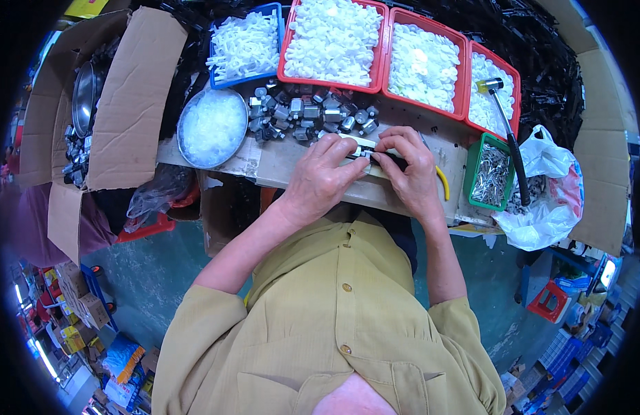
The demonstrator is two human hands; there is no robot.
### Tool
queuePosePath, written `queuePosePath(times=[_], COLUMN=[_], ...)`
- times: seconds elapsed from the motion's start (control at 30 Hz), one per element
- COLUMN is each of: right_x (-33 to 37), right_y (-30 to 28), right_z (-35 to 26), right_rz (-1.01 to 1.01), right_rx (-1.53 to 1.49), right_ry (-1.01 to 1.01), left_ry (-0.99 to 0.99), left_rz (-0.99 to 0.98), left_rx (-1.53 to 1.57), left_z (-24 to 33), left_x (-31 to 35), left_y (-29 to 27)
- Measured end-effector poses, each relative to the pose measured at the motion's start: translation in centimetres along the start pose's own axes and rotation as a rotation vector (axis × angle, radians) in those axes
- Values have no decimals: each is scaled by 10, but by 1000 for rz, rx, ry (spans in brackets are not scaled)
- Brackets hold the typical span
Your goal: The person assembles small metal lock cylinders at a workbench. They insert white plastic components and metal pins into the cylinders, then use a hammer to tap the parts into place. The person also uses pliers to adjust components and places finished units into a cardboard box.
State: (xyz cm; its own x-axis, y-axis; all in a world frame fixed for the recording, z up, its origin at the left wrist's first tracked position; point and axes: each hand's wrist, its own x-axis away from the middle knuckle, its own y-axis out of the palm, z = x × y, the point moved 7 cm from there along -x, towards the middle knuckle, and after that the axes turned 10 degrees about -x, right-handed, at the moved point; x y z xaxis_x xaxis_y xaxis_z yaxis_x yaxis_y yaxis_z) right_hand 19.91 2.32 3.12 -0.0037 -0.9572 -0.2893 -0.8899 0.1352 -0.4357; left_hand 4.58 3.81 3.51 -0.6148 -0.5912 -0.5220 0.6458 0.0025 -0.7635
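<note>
Assembly looks mid-step: both hands pinch a small white-and-black part (367, 156) on the bench edge. The left hand (325, 176) closes on its left end, the right hand (407, 169) on its right. Next it likely needs pressing together, fingers steady. Metal pieces (311, 114) lie just beyond.

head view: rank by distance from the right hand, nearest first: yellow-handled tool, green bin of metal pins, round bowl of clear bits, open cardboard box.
From the right hand:
1. Yellow-handled tool, just right of it.
2. Green bin of metal pins, further right.
3. Round bowl of clear bits, across to the left.
4. Open cardboard box, far left.
</note>
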Motion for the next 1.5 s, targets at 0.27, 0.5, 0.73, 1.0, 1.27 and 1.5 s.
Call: queuePosePath(times=[0.27, 0.5, 0.73, 1.0, 1.27, 1.5], right_x=[26, 78, 73, 77, 72, 36], right_y=[-85, -158, -159, -168, -160, -130], right_z=[-13, 24, 34, 28, 14, -5], right_rz=[224, 262, 254, 370, 439, 412], right_rx=[219, 627, 561, 500, 436, 300], right_ry=[26, 290, 362, 445, 376, 185], left_ry=[-31, 77, 187, 208, 204, 174], left_rz=[-38, 14, -54, -187, -86, -2], left_rx=[36, -48, -270, -358, -174, -136], left_z=[-2, -7, -26, -37, -41, -39], left_x=[-7, -64, -142, -161, -158, -156], left_y=[-3, -9, 29, 59, 53, 40])
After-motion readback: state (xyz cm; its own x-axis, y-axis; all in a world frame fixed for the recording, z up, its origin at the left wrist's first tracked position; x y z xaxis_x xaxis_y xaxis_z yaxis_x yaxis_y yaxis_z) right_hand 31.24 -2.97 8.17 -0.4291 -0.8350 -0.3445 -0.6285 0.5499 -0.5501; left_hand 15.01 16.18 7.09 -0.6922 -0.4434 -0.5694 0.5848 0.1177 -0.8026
